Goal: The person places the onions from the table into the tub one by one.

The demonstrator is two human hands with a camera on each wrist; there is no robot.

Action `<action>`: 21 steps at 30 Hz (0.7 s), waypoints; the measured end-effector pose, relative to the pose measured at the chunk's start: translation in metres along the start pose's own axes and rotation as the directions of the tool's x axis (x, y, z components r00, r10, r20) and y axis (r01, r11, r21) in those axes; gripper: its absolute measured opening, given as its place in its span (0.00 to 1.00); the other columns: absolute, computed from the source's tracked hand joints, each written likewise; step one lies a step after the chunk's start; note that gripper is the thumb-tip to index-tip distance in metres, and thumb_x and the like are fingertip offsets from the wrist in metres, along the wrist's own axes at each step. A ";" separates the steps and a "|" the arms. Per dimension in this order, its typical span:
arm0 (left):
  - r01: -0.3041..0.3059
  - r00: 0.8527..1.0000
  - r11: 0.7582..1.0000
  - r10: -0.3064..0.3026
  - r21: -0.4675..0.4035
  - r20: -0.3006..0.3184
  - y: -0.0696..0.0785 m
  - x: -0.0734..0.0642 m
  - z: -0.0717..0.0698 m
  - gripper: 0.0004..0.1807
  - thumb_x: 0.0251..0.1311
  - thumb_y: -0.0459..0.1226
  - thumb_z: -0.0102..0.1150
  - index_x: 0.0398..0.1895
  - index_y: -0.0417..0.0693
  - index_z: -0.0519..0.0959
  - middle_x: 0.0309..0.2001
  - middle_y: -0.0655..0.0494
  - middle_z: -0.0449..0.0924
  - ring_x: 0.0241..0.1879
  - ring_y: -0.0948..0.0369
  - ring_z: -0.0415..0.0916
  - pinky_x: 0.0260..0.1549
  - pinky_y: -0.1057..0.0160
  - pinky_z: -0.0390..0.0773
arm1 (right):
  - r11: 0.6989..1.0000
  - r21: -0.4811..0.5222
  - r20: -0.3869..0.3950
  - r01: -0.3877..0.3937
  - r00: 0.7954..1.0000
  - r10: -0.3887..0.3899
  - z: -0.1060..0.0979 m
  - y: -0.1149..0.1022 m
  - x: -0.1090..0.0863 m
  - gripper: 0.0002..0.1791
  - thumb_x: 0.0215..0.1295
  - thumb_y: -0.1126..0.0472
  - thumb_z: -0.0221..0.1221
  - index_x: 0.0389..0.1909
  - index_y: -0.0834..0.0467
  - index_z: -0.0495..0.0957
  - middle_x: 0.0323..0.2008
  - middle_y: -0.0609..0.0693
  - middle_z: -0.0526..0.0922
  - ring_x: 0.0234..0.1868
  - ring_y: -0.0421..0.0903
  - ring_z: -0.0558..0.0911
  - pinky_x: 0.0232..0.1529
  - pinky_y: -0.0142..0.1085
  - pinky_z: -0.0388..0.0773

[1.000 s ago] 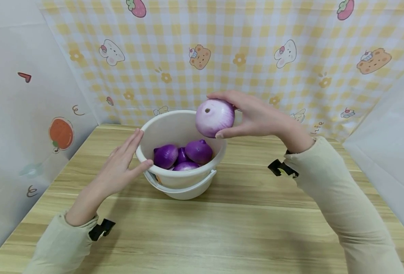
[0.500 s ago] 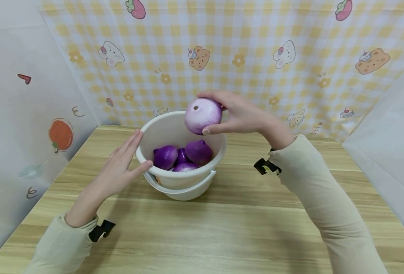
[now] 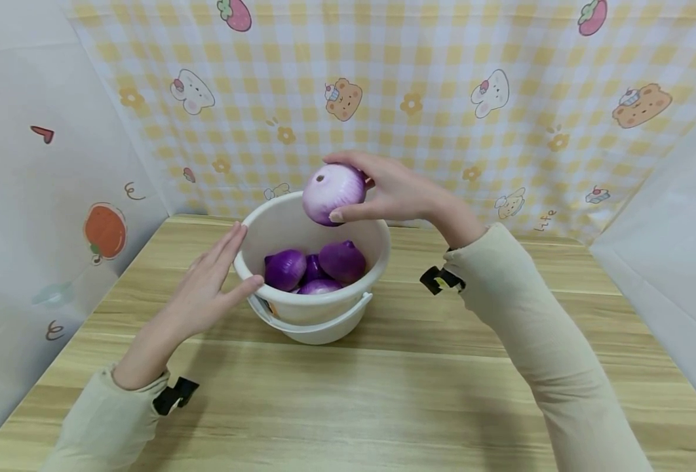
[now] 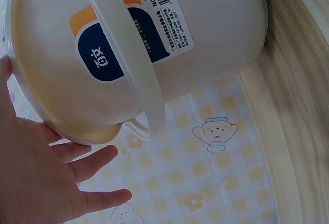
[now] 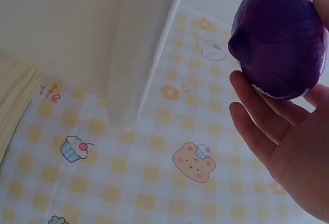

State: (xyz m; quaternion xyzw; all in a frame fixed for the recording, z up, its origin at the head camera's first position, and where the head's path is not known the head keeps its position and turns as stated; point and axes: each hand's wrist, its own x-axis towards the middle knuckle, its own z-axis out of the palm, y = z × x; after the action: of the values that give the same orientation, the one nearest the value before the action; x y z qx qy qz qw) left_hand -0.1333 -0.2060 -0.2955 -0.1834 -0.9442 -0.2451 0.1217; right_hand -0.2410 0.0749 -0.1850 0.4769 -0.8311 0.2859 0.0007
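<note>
A purple onion, pale around its root end, is held between the thumb and fingers of my right hand above the back of the white bucket. The right wrist view shows the darker, pointed side of that onion. Several purple onions lie inside the bucket. My left hand rests against the bucket's left rim with its fingers straight and thumb spread. In the left wrist view that hand touches the rim from outside, near the bucket with its label.
The bucket's handle hangs down at its front. Under it is a wooden table. A yellow checked cloth hangs behind, and a white printed sheet stands at the left.
My right hand has moved left with the onion, from over the bucket's right rim to over its back middle. The left hand and bucket have stayed in place.
</note>
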 end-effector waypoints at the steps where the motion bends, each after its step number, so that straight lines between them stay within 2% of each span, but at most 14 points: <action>1: 0.000 1.000 1.000 0.000 -0.001 0.000 0.000 0.000 0.000 0.42 0.58 0.53 0.47 0.69 0.48 0.42 0.68 0.50 0.38 0.64 0.48 0.40 0.54 0.39 0.45 | 1.000 0.002 0.002 -0.008 1.000 0.008 0.000 -0.001 0.002 0.41 0.48 0.46 0.64 0.62 0.54 0.60 0.54 0.46 0.67 0.48 0.37 0.70 0.45 0.30 0.69; 9: 0.001 1.000 1.000 -0.001 -0.001 -0.003 -0.001 0.000 0.001 0.42 0.58 0.53 0.47 0.69 0.48 0.42 0.68 0.50 0.38 0.64 0.49 0.40 0.54 0.39 0.45 | 0.998 0.036 0.052 -0.055 0.997 0.053 -0.002 -0.004 0.014 0.38 0.49 0.45 0.62 0.61 0.52 0.60 0.53 0.46 0.68 0.46 0.39 0.72 0.43 0.33 0.70; 15: 0.001 1.000 1.000 -0.001 0.001 -0.005 -0.001 0.001 0.001 0.42 0.58 0.54 0.47 0.69 0.49 0.42 0.68 0.51 0.38 0.64 0.49 0.40 0.54 0.38 0.45 | 0.993 -0.016 0.083 -0.117 0.990 0.118 -0.003 -0.005 0.020 0.39 0.48 0.40 0.60 0.61 0.49 0.60 0.52 0.45 0.69 0.45 0.39 0.72 0.43 0.34 0.69; 21: -0.001 1.000 1.000 0.001 0.006 -0.005 -0.002 0.001 0.001 0.42 0.58 0.53 0.48 0.69 0.48 0.42 0.68 0.50 0.38 0.64 0.49 0.40 0.54 0.39 0.45 | 0.989 -0.036 0.135 -0.147 0.979 0.150 -0.007 -0.006 0.028 0.38 0.50 0.41 0.59 0.60 0.51 0.61 0.51 0.47 0.69 0.46 0.40 0.71 0.45 0.33 0.68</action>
State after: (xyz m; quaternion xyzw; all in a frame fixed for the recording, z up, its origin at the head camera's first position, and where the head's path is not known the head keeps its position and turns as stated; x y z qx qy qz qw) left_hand -0.1346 -0.2067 -0.2966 -0.1831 -0.9445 -0.2427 0.1247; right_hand -0.2538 0.0537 -0.1687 0.4320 -0.8661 0.2409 -0.0719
